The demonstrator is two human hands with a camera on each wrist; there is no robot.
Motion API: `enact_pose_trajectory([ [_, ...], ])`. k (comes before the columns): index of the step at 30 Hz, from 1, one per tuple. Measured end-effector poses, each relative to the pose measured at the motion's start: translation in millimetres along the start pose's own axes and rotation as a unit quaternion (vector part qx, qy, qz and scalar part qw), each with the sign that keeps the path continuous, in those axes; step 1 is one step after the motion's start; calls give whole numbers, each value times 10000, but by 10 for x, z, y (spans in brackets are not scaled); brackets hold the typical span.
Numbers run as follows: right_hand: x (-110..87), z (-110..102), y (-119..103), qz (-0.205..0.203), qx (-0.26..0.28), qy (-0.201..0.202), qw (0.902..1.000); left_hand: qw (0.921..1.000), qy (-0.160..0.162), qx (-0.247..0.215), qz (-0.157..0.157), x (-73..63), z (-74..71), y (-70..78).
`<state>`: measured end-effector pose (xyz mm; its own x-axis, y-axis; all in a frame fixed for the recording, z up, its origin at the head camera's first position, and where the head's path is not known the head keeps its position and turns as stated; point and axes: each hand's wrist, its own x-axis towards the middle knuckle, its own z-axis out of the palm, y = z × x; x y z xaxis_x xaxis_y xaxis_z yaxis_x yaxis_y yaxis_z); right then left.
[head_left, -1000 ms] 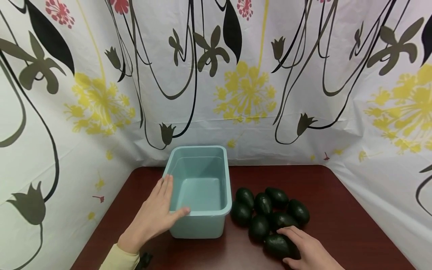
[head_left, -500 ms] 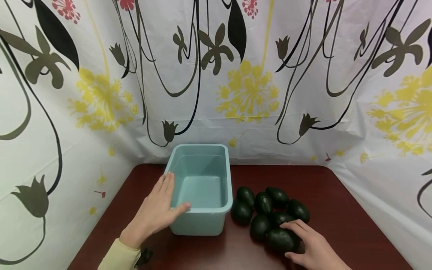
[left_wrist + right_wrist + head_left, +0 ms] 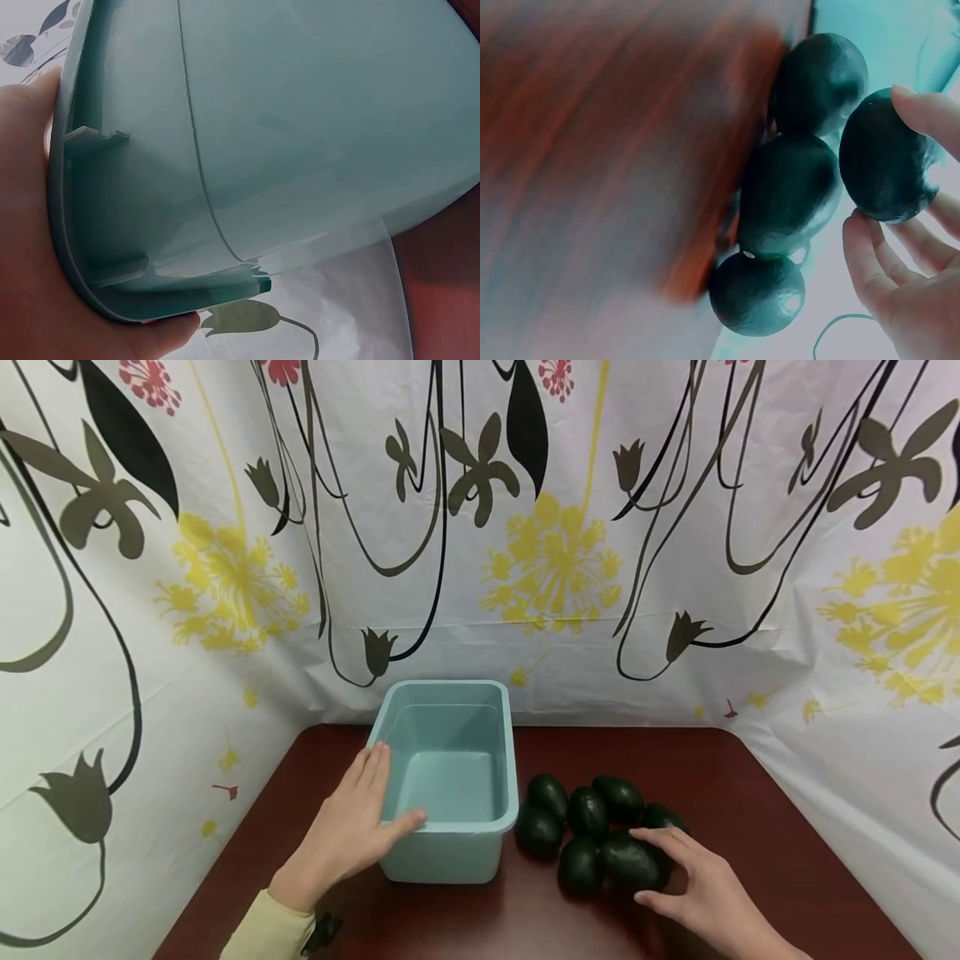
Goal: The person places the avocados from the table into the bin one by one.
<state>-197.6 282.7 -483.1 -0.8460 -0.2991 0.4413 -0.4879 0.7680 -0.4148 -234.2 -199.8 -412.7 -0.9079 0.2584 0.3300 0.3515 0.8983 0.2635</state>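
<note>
A light blue plastic bin (image 3: pixel 457 860) stands on the table, with nothing inside. My left hand (image 3: pixel 341 835) rests on its near left corner, fingers straight along the left rim and thumb on the front rim. In the left wrist view, the bin's outer wall (image 3: pixel 315 112) fills most of the picture. My right hand (image 3: pixel 697 885) holds a dark green avocado (image 3: pixel 628 860) between thumb and fingertips. The right wrist view shows this avocado (image 3: pixel 885 161) raised beside other avocados (image 3: pixel 791 195). Several more avocados (image 3: pixel 587 812) lie clustered right of the bin.
The dark red tabletop (image 3: pixel 772 843) has rounded far corners. A white sheet (image 3: pixel 555 685) with a flower print hangs behind and along both sides. Near my left wrist lies a small black object (image 3: pixel 324 933), partly hidden.
My right hand has lifted the nearest avocado from the table and moved it slightly up and to the right. My left hand stays on the bin. The head view has shifted slightly.
</note>
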Motion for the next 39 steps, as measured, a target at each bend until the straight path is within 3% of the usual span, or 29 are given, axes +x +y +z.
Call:
enact_pose_trajectory([
  [15,312,-119,-6,-368,60,577,9976,9998,139,130,56,4,14,5],
  [30,535,-238,-70,-363,294,1018,9937,9997,141,181,103,-1,9,-3],
  [39,707,-262,-163,-364,365,1079,9928,9995,217,196,142,2,11,-10],
])
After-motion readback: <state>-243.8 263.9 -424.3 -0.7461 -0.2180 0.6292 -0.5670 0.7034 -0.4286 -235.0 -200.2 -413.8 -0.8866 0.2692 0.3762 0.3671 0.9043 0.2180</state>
